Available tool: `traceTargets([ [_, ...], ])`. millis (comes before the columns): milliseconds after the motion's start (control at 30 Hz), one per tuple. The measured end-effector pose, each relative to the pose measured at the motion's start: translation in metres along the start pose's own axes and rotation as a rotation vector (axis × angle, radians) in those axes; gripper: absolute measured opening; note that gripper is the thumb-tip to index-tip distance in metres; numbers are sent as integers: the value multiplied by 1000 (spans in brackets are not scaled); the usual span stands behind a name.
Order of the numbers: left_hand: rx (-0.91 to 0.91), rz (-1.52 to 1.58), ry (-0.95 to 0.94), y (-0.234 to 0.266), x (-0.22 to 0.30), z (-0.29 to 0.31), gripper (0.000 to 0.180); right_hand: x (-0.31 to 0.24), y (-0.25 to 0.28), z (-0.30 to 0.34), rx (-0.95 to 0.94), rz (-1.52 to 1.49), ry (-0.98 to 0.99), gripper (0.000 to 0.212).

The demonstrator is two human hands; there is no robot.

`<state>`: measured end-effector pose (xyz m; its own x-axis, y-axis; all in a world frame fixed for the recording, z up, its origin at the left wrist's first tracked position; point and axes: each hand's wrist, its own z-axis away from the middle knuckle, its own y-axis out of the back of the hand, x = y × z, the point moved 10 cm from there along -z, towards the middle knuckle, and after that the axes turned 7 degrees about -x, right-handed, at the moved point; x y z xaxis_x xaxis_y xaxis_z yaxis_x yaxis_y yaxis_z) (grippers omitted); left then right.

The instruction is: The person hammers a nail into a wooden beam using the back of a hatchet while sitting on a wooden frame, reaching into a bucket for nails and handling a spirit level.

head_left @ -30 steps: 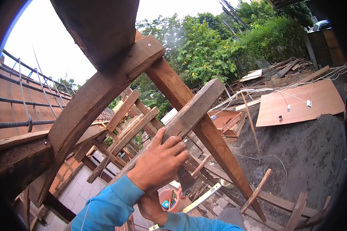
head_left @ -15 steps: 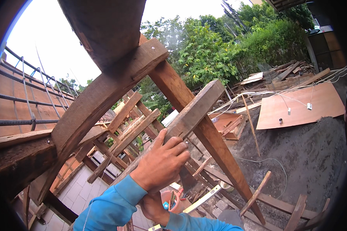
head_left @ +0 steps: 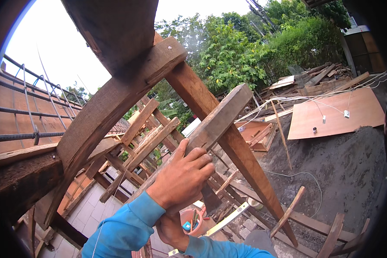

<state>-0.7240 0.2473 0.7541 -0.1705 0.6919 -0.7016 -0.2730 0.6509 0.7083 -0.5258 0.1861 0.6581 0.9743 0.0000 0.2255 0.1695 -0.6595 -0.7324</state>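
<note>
Beam (head_left: 221, 114) lies under the left hand (head_left: 180, 176) and runs on up-right from it; long axis goes lower left to upper right, roughly in line with the left forearm; far end sticks out past the slanting post (head_left: 256, 180), crossing it on the near side; contact there can't be told.

Left hand nearer, fingers curled over the beam, back of hand up; right hand (head_left: 172, 230) just below, under the beam, fingers mostly hidden, so can't tell what they close on.

Curved timber (head_left: 99, 107) stands up-left, apart from the hands; below, bucket (head_left: 198, 232) with tools in it, level (head_left: 230, 218) beside it; tiles (head_left: 88, 213) lower left; sand (head_left: 339, 159) and panel (head_left: 335, 114) out right.
</note>
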Motion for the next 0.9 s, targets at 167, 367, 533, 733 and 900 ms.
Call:
traceTargets([
  [167,73,-16,-35,-1,0,2,27,2,-8,0,1,-13,-39,26],
  [367,179,-76,-8,21,13,-19,23,-11,-3,-1,-44,451,95,21],
  [533,512,492,-114,51,-17,-51,23,2,7,1,169,294,17,15],
  [733,341,354,-99,35,-35,-103,13,-15,-11,3,196,353,-56,14],
  [900,263,68,-218,27,-19,-112,7,-10,-16,2,149,302,-75,14],
])
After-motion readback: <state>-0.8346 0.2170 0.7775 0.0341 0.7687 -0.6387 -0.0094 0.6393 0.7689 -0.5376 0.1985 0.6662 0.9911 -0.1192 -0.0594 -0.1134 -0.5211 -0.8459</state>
